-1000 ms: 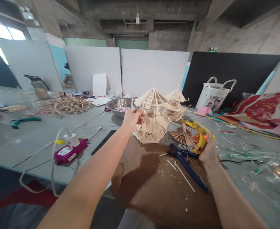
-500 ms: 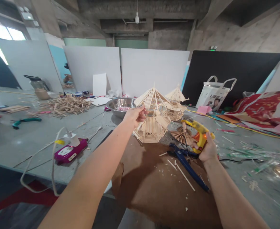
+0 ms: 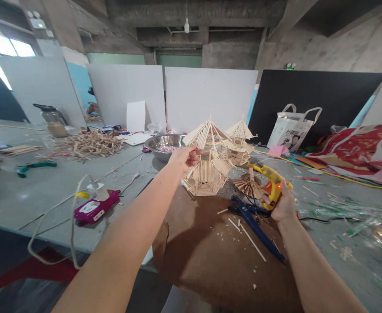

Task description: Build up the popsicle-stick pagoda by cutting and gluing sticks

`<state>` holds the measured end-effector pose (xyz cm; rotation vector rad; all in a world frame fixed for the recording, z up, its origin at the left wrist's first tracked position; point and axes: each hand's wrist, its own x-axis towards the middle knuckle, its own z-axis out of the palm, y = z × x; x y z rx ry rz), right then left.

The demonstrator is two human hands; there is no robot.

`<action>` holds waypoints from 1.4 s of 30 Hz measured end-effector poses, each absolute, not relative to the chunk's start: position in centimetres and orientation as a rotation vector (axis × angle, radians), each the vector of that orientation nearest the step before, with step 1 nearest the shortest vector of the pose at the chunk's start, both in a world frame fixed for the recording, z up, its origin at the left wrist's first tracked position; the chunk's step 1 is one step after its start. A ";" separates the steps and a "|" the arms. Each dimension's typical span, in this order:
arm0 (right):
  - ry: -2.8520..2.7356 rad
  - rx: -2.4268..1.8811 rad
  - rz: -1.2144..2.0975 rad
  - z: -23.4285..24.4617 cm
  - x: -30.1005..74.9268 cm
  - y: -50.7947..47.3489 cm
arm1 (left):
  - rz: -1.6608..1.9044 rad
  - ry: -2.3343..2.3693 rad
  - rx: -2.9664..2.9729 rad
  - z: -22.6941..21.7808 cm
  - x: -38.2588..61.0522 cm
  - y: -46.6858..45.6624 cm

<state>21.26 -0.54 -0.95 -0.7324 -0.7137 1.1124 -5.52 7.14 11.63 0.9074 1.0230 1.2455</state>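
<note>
A model pavilion of thin wooden sticks (image 3: pixel 207 174), with a pointed upper roof and a wider lower tier, stands at the far end of a brown board (image 3: pixel 210 252). My left hand (image 3: pixel 187 158) has its fingers pinched at the left edge of the upper roof. In my right hand (image 3: pixel 284 202) is a yellow glue gun (image 3: pixel 274 182), its small orange light lit and its nozzle pointing left. Between the gun and the pavilion lies a brown pleated fan-shaped piece (image 3: pixel 247 186). Blue-handled pliers (image 3: pixel 256 230) rest on the board below, beside loose sticks (image 3: pixel 252 241).
Behind is a second stick pavilion (image 3: pixel 239 145), with a steel bowl (image 3: pixel 164 145) to its left. A purple power strip (image 3: pixel 97 208) with a white cable sits left. Further off are a stick heap (image 3: pixel 93 144), teal pliers (image 3: pixel 36 166) and a white bag (image 3: pixel 291 130). Another person's arm shows far left.
Almost nothing differs. Both hands keep their places at the pavilion roof and on the glue gun; the view has shifted very slightly.
</note>
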 end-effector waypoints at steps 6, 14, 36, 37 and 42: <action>-0.713 -0.724 1.113 -0.8 21.1 -0.6 | 1.271 1.024 0.880 11.8 -5.3 7.1; -0.717 -0.729 1.119 -0.8 21.2 -0.6 | 1.272 1.049 0.870 11.9 -5.2 7.0; -0.741 -0.734 1.099 -0.8 21.0 -0.7 | 1.317 1.077 0.932 11.6 -5.4 6.9; -0.741 -0.732 1.099 -0.8 21.1 -0.7 | 1.346 1.083 0.956 11.4 -5.6 6.5; -0.740 -0.718 1.082 -0.6 20.8 -0.7 | 1.556 1.068 1.075 9.2 -5.9 3.1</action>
